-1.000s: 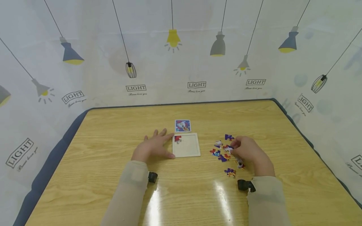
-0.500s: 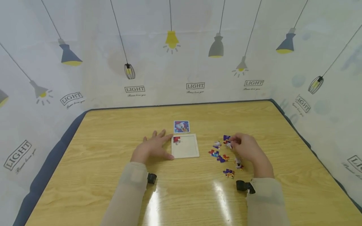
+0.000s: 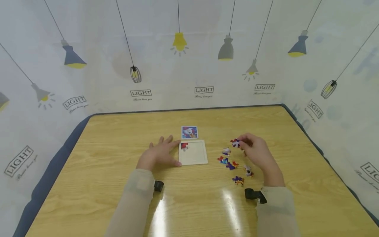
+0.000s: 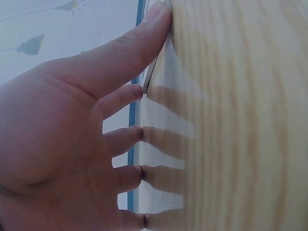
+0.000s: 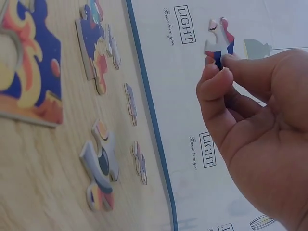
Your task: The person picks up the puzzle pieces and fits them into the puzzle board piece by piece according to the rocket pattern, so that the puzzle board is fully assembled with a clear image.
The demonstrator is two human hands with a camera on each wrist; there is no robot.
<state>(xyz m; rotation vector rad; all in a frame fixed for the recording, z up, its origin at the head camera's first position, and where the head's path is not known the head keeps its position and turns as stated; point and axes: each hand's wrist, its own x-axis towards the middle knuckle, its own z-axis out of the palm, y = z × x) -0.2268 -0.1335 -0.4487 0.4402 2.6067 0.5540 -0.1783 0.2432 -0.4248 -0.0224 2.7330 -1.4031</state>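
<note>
My right hand [image 3: 255, 149] pinches a jigsaw puzzle piece [image 3: 235, 143] between thumb and fingertips. In the right wrist view that piece [image 5: 219, 41] is held up off the table, showing white, red and dark blue. My left hand [image 3: 160, 154] rests with fingers spread on the table, its thumb and index finger at the left edge of a pale square puzzle board [image 3: 195, 158]. A red piece [image 3: 184, 146] lies in the board's far left corner. The left wrist view shows the fingertips [image 4: 142, 134] touching the tabletop.
Several loose jigsaw pieces [image 3: 232, 165] lie scattered to the right of the board. Beyond the board is a small picture card [image 3: 189, 132] of a white cartoon character in red. A patterned cloth [image 3: 168, 72] surrounds the wooden table [image 3: 118, 131] at the back and sides.
My right hand has moved slightly away from me and lifted a puzzle piece from the scattered group. The left hand stays in place beside the board.
</note>
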